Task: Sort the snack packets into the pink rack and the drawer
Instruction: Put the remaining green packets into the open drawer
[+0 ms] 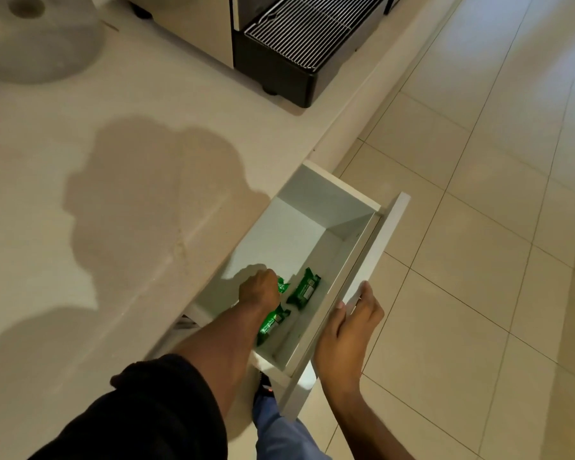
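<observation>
In the head view, below the edge of the pale surface (140, 134), a white drawer (316, 214) is seen pulled out over the tiled floor (478, 260). The drawer front is gripped at its top edge by the right hand (349, 330), with the thumb laid on the inner face and the fingers wrapped over the outer side. The left hand (259, 289) is lowered into the drawer, knuckles up, and is closed around a green snack packet (282, 286), of which only a crumpled end is visible beyond the fingers. A second green packet (303, 289) is laid flat on the drawer floor just beside that hand, toward the drawer front, apart from the hand. A third green packet (272, 323) is partly covered by the left wrist and lies nearer the person. The far half of the drawer is bare. On the surface, at the upper edge, a black machine with a wire drip grille (309, 31) is located. A dark sleeve (153, 413) is pushed up on the left arm.
</observation>
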The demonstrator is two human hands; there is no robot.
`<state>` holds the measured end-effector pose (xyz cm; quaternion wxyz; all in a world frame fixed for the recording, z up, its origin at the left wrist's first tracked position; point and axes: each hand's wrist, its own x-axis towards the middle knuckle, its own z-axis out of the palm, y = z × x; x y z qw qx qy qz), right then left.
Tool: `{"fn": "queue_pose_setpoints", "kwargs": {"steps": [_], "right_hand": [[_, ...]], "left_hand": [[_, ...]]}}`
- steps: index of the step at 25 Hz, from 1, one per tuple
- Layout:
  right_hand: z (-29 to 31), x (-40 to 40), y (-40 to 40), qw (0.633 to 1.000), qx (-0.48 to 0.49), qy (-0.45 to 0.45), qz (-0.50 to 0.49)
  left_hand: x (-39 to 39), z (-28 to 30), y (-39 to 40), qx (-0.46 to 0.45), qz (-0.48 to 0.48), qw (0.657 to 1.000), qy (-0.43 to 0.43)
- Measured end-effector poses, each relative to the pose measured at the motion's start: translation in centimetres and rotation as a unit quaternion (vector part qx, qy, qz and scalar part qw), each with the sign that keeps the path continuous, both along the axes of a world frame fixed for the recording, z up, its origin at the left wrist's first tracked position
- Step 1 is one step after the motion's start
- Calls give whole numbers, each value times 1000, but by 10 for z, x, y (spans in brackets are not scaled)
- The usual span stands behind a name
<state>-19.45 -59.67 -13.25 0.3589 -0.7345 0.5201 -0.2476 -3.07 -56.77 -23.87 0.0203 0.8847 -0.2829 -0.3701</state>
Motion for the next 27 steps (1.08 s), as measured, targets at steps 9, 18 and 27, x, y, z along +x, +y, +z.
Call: {"fn": "queue_pose_setpoints", "kwargs": {"steps": [9, 18, 27], "right_hand": [[-4, -1, 0, 1000, -3, -1, 7], [-3, 13, 4, 999, -25, 12, 19], [13, 63, 8, 998, -7, 28, 48]], "left_hand": [[-3, -7, 2, 30, -29, 999, -7], [3, 61, 9, -184, -26, 981, -50], [17, 156, 97, -456, -38, 864, -207]]}}
